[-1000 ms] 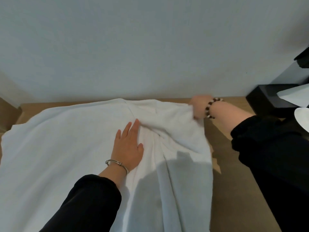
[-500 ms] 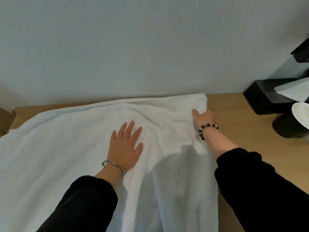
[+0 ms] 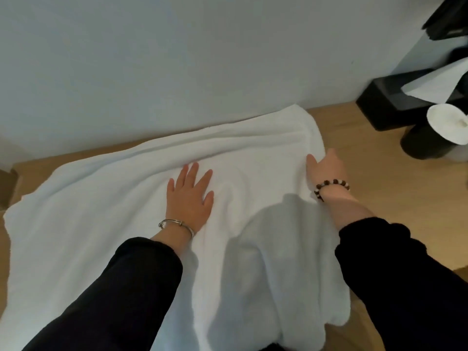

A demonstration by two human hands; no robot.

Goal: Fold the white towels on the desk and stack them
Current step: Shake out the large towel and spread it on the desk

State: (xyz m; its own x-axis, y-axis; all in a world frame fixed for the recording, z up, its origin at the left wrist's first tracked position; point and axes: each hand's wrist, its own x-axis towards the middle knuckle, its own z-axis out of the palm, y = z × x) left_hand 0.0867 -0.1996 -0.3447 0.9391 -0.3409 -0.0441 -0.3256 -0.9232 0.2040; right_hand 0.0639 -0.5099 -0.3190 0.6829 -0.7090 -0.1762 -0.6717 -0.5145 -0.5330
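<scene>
The left hand's fingers [image 3: 193, 173] lie straight and spread, pressed flat on the towel [image 3: 114, 198], so the left hand [image 3: 188, 198] pins the cloth near its middle. On the right hand [image 3: 328, 168] the thumb rests at the towel's right edge. Its other fingers are hidden behind the knuckles, and I cannot tell whether they pinch the hem or only push on it. A second ago that hand held the far right corner lifted and bunched. Now the corner is down and drawn out toward the wall, so I'd judge the towel nearly spread and ready for a first fold. It covers most of the desk [image 3: 379, 203], white and thick, with soft ridges between the two hands and its near end running out of view.
</scene>
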